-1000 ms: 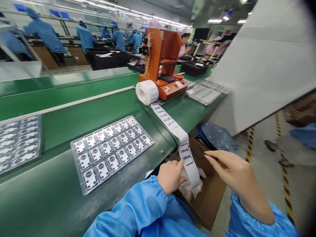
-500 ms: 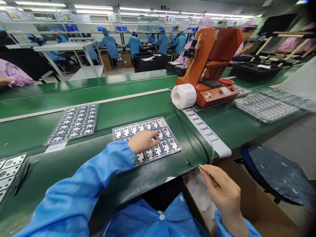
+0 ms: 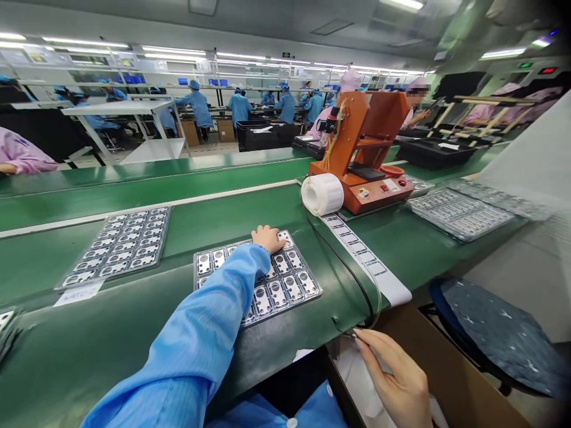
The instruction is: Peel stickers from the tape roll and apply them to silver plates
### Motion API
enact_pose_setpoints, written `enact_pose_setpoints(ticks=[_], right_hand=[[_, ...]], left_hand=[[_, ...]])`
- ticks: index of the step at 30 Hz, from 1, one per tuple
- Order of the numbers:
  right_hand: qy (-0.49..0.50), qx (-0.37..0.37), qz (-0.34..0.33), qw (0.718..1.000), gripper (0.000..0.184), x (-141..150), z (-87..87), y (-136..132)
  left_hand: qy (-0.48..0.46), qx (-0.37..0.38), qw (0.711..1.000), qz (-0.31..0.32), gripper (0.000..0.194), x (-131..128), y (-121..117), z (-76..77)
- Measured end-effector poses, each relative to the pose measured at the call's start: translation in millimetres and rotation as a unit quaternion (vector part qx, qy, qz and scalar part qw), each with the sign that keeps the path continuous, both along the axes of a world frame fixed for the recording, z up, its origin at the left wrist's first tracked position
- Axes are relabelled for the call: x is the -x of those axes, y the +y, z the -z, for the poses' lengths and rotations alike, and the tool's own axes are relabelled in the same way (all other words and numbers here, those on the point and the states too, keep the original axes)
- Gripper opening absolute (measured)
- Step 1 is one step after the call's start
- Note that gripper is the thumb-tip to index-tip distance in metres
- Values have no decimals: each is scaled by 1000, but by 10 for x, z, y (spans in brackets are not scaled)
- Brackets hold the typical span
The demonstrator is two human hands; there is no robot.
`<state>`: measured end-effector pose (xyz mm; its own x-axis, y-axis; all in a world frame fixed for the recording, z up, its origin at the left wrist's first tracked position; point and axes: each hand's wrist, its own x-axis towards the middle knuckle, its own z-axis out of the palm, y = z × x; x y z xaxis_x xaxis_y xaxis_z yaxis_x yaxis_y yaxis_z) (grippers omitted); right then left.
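Observation:
My left hand (image 3: 268, 239) lies over the far right part of a clear tray (image 3: 317, 290), fingers apart, the thumb touching or just above a metal plate (image 3: 286, 239) in the corner. Rows of flat silver plates with black marks, such as this plate (image 3: 277, 293), fill the tray; my sleeve hides part of it. At the bench's front edge my right hand (image 3: 395, 371) is closed in a pinch on a thin dark tool (image 3: 343, 329) with a fine tip. Its exact kind cannot be made out. A black cable (image 3: 357, 274) runs down close by.
An orange machine (image 3: 357, 154) stands behind a white label roll (image 3: 322, 194), whose strip (image 3: 357, 246) runs to the bench edge. Other filled trays lie left (image 3: 120, 246) and right (image 3: 461, 211). A cardboard box (image 3: 413, 333) and a stool (image 3: 495, 324) stand below.
My left hand has moved from the middle of the tray to its far right part. The right hand keeps its pinch near the bench edge. The view has tilted up.

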<state>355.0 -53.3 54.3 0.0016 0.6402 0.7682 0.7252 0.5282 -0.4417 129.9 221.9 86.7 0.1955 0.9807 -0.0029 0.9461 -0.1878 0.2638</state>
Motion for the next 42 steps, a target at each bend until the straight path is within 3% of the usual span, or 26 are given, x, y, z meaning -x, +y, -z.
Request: enact_pose_setpoints(ticks=[7, 11, 15, 17, 19, 21, 23, 26, 28, 30, 34, 36, 39, 42], right_hand=[[34, -6, 10, 999, 22, 121, -39, 50], [62, -2, 34, 997, 15, 195, -53, 64], [139, 46, 56, 988, 6, 247, 21, 58], [204, 81, 60, 974, 8, 294, 69, 42], [280, 112, 45, 952, 12, 378, 93, 18], [353, 137, -11, 926, 11, 510, 83, -6], [399, 155, -103, 898, 9, 680, 52, -23], [420, 189, -238, 855, 8, 949, 5, -23], [420, 214, -289, 833, 10, 1089, -8, -7], [416, 234, -296, 827, 13, 1175, -7, 14], [409, 267, -258, 834, 21, 1197, 26, 52], [418, 277, -239, 832, 21, 1177, 54, 66], [433, 283, -176, 838, 18, 1157, 98, 85], [436, 289, -114, 845, 18, 1145, 147, 102]], left_hand=[[-118, -53, 991, 39, 30, -81, -147, -41], [-247, -15, 967, 66, 27, -104, -259, -120], [-354, 57, 931, 74, 25, -23, -667, -205], [-428, 122, 893, 68, 27, 81, -998, -237], [-567, 242, 786, 42, 42, 208, -1369, -254], [-642, 321, 696, 18, 62, 329, -1720, -252], [-669, 352, 654, -16, 62, 415, -2003, -227], [-703, 342, 618, -82, 56, 458, -2270, -137], [-726, 320, 598, -110, 56, 440, -2377, -51], [-731, 295, 606, -110, 56, 409, -2465, 38], [-669, 277, 685, -76, 52, 376, -2610, 163], [-643, 290, 705, -78, 52, 386, -2641, 196], [-645, 282, 702, -107, 55, 411, -2619, 232], [-680, 265, 671, -130, 55, 430, -2559, 272]])
